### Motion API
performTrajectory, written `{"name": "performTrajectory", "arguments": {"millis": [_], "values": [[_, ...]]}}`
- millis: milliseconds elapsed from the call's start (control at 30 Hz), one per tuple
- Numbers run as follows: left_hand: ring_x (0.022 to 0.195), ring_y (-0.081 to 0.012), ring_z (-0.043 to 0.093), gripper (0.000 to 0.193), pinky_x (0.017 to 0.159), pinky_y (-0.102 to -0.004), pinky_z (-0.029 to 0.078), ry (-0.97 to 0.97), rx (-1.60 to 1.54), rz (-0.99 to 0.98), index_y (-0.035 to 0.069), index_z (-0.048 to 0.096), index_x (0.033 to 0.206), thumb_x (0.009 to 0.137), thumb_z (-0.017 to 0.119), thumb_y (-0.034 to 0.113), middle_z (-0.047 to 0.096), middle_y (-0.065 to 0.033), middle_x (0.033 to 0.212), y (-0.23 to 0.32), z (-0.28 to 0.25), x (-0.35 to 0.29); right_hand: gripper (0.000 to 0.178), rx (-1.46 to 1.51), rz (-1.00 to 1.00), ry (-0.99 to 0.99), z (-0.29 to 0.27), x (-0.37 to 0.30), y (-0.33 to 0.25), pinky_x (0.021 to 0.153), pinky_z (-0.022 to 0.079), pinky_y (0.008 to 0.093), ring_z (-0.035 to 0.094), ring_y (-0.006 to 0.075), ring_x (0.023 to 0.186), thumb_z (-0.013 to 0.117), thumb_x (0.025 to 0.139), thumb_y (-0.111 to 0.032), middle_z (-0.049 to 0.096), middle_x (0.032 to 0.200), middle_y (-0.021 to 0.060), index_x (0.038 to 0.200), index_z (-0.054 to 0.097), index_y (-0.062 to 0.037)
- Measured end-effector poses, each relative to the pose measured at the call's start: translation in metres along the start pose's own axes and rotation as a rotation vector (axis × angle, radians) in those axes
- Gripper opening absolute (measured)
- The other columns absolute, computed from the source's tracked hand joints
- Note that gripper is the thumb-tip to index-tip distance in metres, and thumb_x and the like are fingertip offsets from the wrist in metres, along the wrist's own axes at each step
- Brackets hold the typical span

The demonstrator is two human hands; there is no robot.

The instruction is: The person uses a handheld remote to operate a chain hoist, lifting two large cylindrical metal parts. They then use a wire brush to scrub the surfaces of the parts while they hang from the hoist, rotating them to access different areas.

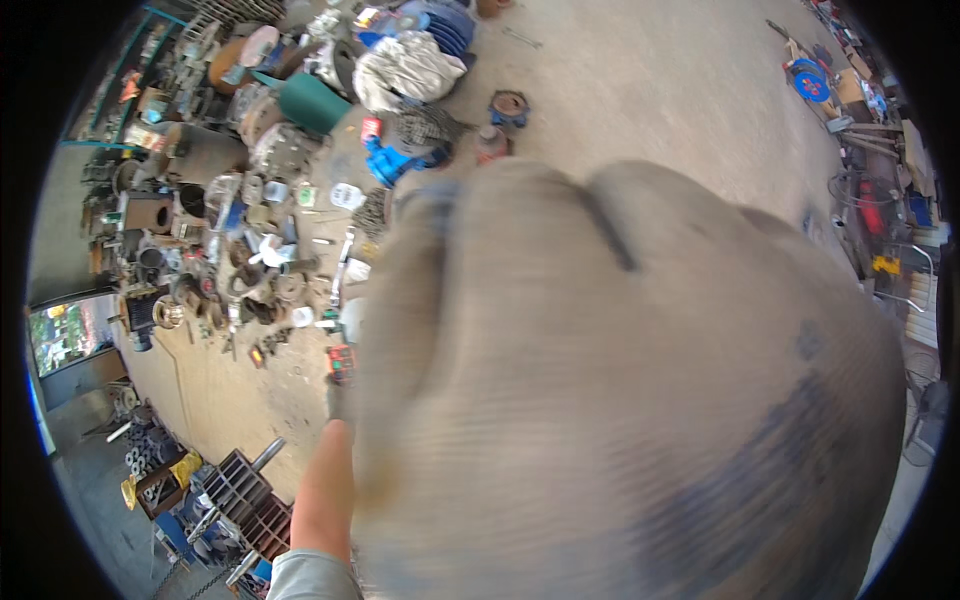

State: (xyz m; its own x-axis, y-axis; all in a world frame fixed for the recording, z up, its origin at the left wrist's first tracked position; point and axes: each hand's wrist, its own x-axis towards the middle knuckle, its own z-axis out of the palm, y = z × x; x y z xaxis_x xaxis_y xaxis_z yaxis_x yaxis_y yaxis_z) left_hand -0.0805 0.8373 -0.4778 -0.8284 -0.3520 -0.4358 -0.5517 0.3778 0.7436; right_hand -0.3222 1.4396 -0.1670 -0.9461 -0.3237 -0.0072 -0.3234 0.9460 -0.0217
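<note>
My right hand (640,370), in a worn grey-beige knit glove with dark stains, is very close to the camera and smeared by motion. It covers much of the middle and right of the view. Its knuckles are bent and its fingers curl away out of sight, so whatever they hold, if anything, is hidden. My left forearm (325,490), bare below a light grey sleeve (315,577), reaches up beside it. The left hand is almost wholly hidden behind the right glove. Just past the left wrist, a red and black object (341,360) shows on the floor.
Machine parts crowd the far left floor, with a green cylinder (312,103), a blue housing (390,162) and a whitish cloth (410,70). A dark metal grate (250,495) lies near left. Along the right edge stand a blue reel (812,86) and assorted gear.
</note>
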Motion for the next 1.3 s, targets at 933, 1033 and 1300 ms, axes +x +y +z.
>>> {"name": "performTrajectory", "arguments": {"millis": [933, 1033, 1300], "values": [[0.114, -0.0173, 0.07, 0.044, 0.102, -0.0351, 0.055, 0.171, 0.357, -0.226, 0.005, 0.066, 0.145, 0.112, 0.074, 0.032, 0.074, -0.0034, 0.13, 0.045, 0.06, 0.088, 0.116, 0.527, 0.838, -0.636, 0.759, -0.088, 0.151, 0.133, 0.039, 0.0511, 0.046, 0.0423, 0.161, 0.086, 0.088, -0.065, 0.047, 0.173, 0.0263, 0.173, 0.039, -0.0025], [0.12, -0.017, 0.066, 0.042, 0.104, -0.034, 0.053, 0.13, 0.441, -0.102, 0.002, 0.065, 0.143, 0.113, 0.07, 0.032, 0.069, -0.0055, 0.135, 0.058, 0.059, 0.078, 0.116, 0.491, 1.014, -0.475, 0.822, -0.043, 0.148, 0.132, 0.041, 0.0535, 0.044, 0.046, 0.16, 0.085, 0.088, -0.067, 0.04, 0.177, 0.0262, 0.175, 0.037, -0.0068], [0.123, -0.0187, 0.064, 0.054, 0.108, -0.0357, 0.051, 0.177, 0.281, -0.207, 0.001, 0.057, 0.154, 0.11, 0.071, 0.029, 0.067, -0.0073, 0.135, 0.059, 0.052, 0.073, 0.066, 0.555, 0.958, -0.58, 0.916, -0.066, 0.133, 0.102, 0.06, 0.0557, 0.077, 0.0404, 0.118, 0.081, 0.096, -0.052, 0.078, 0.128, 0.0218, 0.141, 0.07, -0.0048]]}}
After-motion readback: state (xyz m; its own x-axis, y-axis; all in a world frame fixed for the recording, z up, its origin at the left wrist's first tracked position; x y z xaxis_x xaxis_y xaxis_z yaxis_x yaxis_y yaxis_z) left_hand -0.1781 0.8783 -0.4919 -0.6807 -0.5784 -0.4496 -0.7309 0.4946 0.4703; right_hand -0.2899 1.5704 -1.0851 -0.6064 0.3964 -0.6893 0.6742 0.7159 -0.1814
